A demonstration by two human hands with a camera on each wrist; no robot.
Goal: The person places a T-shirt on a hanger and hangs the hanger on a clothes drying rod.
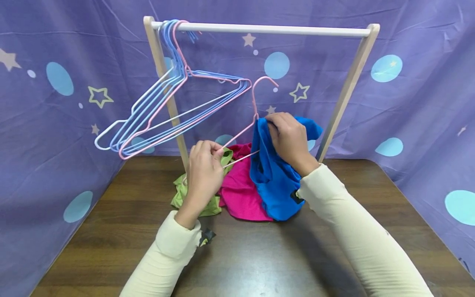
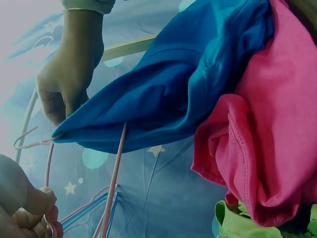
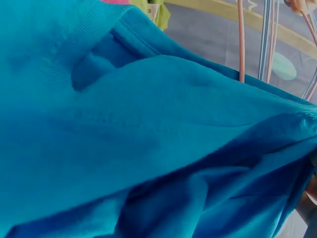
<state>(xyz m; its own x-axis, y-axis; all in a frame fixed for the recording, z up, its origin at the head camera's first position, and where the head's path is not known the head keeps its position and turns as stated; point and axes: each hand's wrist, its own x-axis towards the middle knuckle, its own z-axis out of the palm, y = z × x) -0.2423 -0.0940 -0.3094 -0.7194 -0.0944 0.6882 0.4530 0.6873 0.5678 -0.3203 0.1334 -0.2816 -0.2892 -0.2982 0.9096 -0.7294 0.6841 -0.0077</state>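
Observation:
A pink wire hanger [image 1: 254,99] is pinched at its left arm by my left hand [image 1: 205,173], hook upward. Its right side goes inside a blue shirt [image 1: 276,181]. At the hanger's neck, my right hand [image 1: 289,138] pinches the shirt's upper edge, and the cloth drapes down from there. In the left wrist view the hanger's lower bar [image 2: 115,171] enters the shirt's opening. The right wrist view is mostly filled by blue cloth [image 3: 148,119], with a ribbed neckband. The hanger's right end is hidden inside the shirt.
Several blue, white and pink hangers [image 1: 163,99] hang at the left of a rack's white rail [image 1: 259,29]. A magenta garment [image 1: 243,187] and a green garment [image 1: 211,208] lie on the wooden table [image 1: 237,255] beneath my hands. A patterned purple curtain [image 1: 230,53] stands behind.

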